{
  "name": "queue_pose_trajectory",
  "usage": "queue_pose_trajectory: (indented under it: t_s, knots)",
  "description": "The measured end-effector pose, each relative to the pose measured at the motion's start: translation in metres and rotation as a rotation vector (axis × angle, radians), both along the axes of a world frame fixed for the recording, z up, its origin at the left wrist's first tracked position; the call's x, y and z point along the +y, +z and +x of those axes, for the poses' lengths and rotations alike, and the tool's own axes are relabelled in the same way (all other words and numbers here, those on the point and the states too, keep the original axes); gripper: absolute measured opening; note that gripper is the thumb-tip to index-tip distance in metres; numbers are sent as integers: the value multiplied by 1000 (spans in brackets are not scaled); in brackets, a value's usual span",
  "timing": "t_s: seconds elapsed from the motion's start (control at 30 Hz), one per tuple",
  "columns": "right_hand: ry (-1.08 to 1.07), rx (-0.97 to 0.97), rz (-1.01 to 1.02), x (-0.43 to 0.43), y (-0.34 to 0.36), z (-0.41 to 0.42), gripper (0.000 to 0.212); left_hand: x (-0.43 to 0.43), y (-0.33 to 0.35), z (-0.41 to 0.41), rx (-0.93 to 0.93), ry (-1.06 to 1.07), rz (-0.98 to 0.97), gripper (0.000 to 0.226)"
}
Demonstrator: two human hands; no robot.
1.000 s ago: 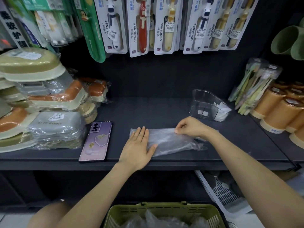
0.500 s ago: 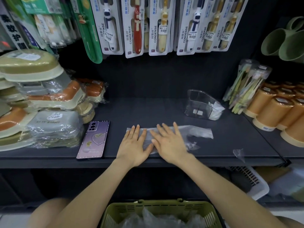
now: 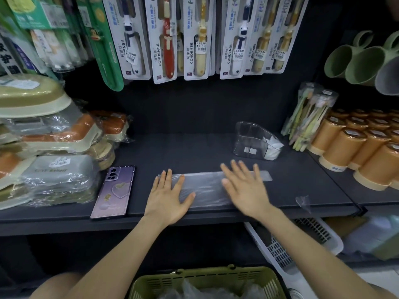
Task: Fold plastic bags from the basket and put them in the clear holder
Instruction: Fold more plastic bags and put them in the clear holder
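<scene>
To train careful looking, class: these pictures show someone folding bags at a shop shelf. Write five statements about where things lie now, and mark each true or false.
1. The left hand and the right hand both lie flat on the plastic bag. True.
2. The clear holder is empty. False: something white sits in its right end.
3. The phone lies right of the plastic bag. False: it lies to its left, on the shelf.
4. The green basket stands below the shelf, with crumpled plastic in it. True.
5. The plastic bag is bunched into a ball. False: it lies flattened as a long strip.
</scene>
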State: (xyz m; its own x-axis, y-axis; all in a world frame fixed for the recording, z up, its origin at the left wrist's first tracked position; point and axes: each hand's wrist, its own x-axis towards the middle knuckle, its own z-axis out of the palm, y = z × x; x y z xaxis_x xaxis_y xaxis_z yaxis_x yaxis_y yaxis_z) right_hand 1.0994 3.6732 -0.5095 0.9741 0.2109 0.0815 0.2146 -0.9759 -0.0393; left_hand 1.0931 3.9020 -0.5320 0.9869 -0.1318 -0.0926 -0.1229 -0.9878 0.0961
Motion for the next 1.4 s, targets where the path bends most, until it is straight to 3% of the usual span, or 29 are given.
queue_pose_trajectory:
  t_s: [0.13, 0.23, 0.37, 0.5, 0.57, 0.67, 0.73, 0.93, 1.13, 1.2, 1.4]
  knots:
    - [251, 138, 39, 39, -17, -18, 101, 0, 0, 0, -2, 8, -11, 79]
    - [302, 63, 107, 18, -19, -18, 101, -1, -1, 0, -13, 9, -28, 74]
    - [413, -293, 168, -5, -26, -19, 49, 1, 0, 0, -33, -8, -45, 82]
    - [404, -326, 318, -4, -29, -16, 33, 3, 4, -5, -127, -12, -131, 106]
    - [398, -310, 345, -1, -27, -16, 30, 6, 7, -8, -220, -24, -241, 98]
    - [392, -293, 376, -1, -25, -21, 31, 13, 11, -20, -473, -148, -461, 52]
    - [415, -296, 373, -3, -21, -27, 32, 20, 11, -30, -497, -268, -479, 37]
    - [446, -331, 370, -15, -10, -40, 56, 42, 0, -42, -318, -363, -325, 44]
    - [369, -14, 369, -24, -11, -43, 75, 49, -4, -42, -277, -335, -499, 43]
    - [337, 53, 402, -28, -11, -45, 66, 50, -5, -42, -296, -314, -554, 39]
    - [246, 128, 589, -31, -9, -38, 14, 47, -3, -40, -332, -215, -721, 22]
